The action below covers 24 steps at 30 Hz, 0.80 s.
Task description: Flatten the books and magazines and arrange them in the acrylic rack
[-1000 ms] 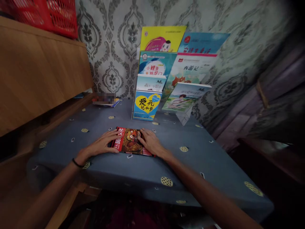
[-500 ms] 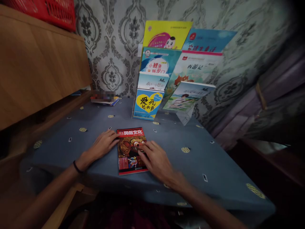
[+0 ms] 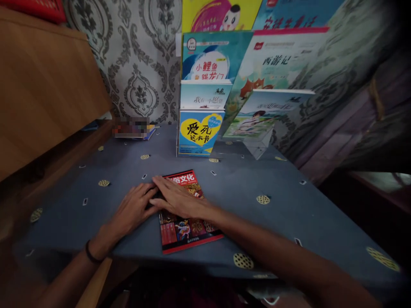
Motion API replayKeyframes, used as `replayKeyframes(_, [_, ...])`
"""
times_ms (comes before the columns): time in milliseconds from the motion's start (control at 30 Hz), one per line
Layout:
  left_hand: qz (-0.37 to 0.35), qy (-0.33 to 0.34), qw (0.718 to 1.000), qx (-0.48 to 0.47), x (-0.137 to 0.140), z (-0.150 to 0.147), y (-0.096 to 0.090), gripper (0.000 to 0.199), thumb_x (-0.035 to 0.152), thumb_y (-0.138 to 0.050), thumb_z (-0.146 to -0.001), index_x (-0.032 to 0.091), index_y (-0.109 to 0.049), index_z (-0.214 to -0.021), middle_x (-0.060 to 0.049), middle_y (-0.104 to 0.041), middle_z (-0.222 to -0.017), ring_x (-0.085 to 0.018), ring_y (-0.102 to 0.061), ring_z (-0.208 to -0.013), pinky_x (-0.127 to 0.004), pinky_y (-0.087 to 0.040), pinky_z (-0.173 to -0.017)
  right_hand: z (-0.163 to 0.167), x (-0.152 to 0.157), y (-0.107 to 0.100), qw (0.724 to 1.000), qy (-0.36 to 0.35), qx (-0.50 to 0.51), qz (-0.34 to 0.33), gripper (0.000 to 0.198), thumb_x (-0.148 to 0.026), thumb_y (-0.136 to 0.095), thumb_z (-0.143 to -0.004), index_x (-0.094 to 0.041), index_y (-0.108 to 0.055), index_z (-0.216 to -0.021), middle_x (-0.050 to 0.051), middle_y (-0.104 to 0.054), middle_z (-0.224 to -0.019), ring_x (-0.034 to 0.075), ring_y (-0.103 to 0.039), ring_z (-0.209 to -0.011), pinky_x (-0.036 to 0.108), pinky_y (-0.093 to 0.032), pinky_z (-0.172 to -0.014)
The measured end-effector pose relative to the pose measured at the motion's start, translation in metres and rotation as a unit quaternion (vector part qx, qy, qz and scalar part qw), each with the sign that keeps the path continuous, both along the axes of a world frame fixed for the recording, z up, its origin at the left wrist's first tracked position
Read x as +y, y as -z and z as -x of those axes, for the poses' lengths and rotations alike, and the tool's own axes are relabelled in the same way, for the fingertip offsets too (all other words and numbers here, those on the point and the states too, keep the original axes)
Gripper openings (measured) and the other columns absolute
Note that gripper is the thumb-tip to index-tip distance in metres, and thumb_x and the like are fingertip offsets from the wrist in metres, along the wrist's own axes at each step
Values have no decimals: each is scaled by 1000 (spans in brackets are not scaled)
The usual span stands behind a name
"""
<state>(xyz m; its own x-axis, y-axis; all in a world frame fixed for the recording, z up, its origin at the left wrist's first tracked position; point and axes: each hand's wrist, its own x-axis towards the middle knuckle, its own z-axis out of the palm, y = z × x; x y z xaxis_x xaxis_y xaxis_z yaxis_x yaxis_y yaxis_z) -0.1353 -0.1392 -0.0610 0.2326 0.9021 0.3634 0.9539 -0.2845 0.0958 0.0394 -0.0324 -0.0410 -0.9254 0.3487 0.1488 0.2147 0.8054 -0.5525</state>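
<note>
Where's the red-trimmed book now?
Head view, lower centre: the red-trimmed book lies on the table near its front edge, right hand across its cover, left hand at its left side.

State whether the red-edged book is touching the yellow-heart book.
Apart. The head view shows a strip of grey-blue tablecloth between the red-edged book and the foot of the yellow-heart book.

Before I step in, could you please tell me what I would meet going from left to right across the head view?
Wooden cabinet → left hand → red-edged book → propped book with a seated figure on its cover → purplish curtain.
</note>
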Motion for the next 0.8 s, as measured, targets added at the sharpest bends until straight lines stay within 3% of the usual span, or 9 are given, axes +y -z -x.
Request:
replayKeyframes(133, [-2, -1, 1000, 3, 1, -2, -3, 46, 54, -48, -101, 21, -57, -131, -11, -64, -125, -29, -63, -110, -50, -55, -90, -21, 22, 10, 999, 39, -8, -23, 79, -66, -32, -100, -11, -34, -155, 20, -33, -163, 29, -27, -153, 52, -26, -124])
replayKeyframes(300, [-3, 0, 1000, -7, 1, 1, 1, 48, 56, -47, -101, 23, -55, -134, -12, -59, -139, -29, -60, -121, -51, -54, -98, -52, 60, 21, 998, 59, 25, -10, 65, -59, -28, -103, -21, -39, -154, 12, -43, -159, 28, -38, -148, 56, -23, -125])
replayKeyframes(500, [40, 32, 998, -45, 5, 12, 2, 57, 57, -46, -101, 22, -45, -146, -13, -48, -155, -27, -45, -143, -52, -43, -115, -64, 81, 18, 983, 73, 99, 135, 53, -54, -31, -104, -27, -50, -145, 6, -55, -150, 25, -51, -138, 52, -37, -119])
replayKeyframes(667, [112, 49, 993, -4, 22, 6, -8, 64, 60, -44, -100, 20, -43, -150, -14, -44, -158, -28, -36, -149, -55, -30, -122, -61, 83, 15, 947, 92, 141, 275, 51, -52, -34, -104, -27, -49, -146, 6, -56, -150, 23, -52, -139, 49, -38, -120])
replayKeyframes(800, [153, 92, 984, 15, 47, -15, -17, 68, 61, -38, -102, 18, -34, -155, -13, -37, -161, -27, -28, -153, -52, -26, -124, -61, 84, 14, 924, 86, 157, 338, 57, -56, -34, -104, -23, -46, -149, 8, -54, -151, 23, -50, -141, 49, -34, -122])
